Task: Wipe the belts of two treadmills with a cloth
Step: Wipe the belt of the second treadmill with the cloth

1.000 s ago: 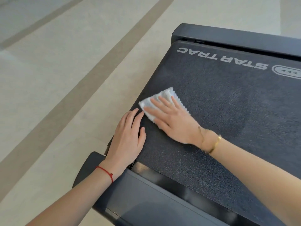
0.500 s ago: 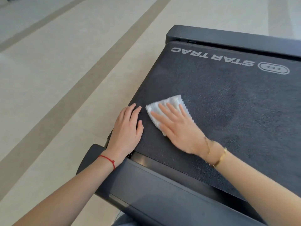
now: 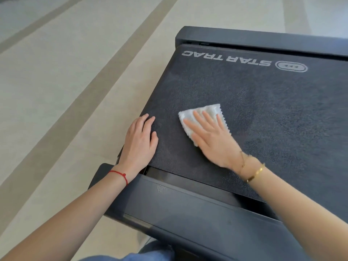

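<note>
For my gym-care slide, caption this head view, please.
Right hand presses a white cloth flat on the treadmill belt; left hand rests beside.

"STAR TRAC" in white on the belt (image 3: 244,102), oval logo (image 3: 291,66) beside it

One treadmill, one cloth, two hands

A single treadmill belt (image 3: 263,113) shows, carrying one white cloth (image 3: 203,117); a left hand (image 3: 139,144) and a right hand (image 3: 212,140); one red string bracelet (image 3: 120,175), and seemingly two gold bracelets (image 3: 254,172), though blur obscures them.
</note>
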The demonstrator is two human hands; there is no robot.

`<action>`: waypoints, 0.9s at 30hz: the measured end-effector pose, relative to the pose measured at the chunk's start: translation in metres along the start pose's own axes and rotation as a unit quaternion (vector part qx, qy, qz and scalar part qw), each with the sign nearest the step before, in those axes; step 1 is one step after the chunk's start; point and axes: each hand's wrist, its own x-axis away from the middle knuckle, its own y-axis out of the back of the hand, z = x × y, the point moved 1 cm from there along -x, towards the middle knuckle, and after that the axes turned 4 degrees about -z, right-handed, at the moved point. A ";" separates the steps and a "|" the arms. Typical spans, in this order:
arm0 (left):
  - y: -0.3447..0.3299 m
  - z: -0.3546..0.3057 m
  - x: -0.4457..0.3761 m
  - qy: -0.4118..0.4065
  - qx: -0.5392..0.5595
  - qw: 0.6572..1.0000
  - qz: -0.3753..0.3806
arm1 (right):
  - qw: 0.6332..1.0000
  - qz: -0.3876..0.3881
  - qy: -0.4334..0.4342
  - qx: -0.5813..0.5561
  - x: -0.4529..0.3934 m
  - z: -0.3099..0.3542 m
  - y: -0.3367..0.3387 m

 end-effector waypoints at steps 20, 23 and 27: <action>-0.046 -0.062 -0.087 -0.071 -0.011 0.995 0.068 | 0.999 -0.019 -0.036 0.008 0.046 -0.026 0.008; -0.051 -0.065 -0.099 -0.085 -0.010 0.993 0.077 | 0.999 0.010 0.025 -0.024 0.075 -0.014 0.007; -0.057 -0.072 -0.118 -0.101 -0.017 0.991 0.085 | 0.999 0.006 0.035 -0.027 0.060 -0.044 0.016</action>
